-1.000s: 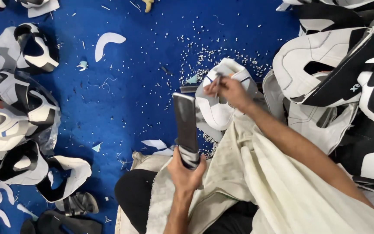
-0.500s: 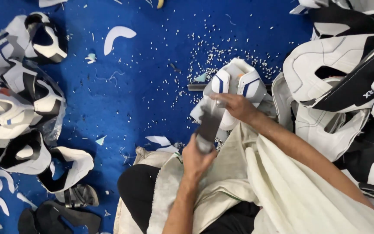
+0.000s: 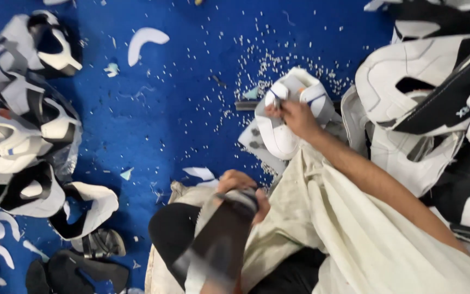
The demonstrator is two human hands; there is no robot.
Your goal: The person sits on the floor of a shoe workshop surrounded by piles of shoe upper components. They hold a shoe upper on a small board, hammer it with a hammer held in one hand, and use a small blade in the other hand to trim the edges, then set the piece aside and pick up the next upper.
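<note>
- The person sat on the blue floor (image 3: 153,125), pale cloth (image 3: 354,239) over the lap.
- The right hand (image 3: 295,117) reached far, its grip closed on the top edge of a white shoe upper (image 3: 281,133) lying just beyond the knees.
- The left hand (image 3: 243,190) was near the lap, its grip closed around a dark flat strip (image 3: 218,245), blurred.
- Piles of black-and-white shoe pieces lay left (image 3: 23,130) and right (image 3: 431,109); white scraps (image 3: 262,60) dotted the floor.
- It looked like the step of taking up one upper; bringing it near would call for a clean lift clear of the right pile.
</note>
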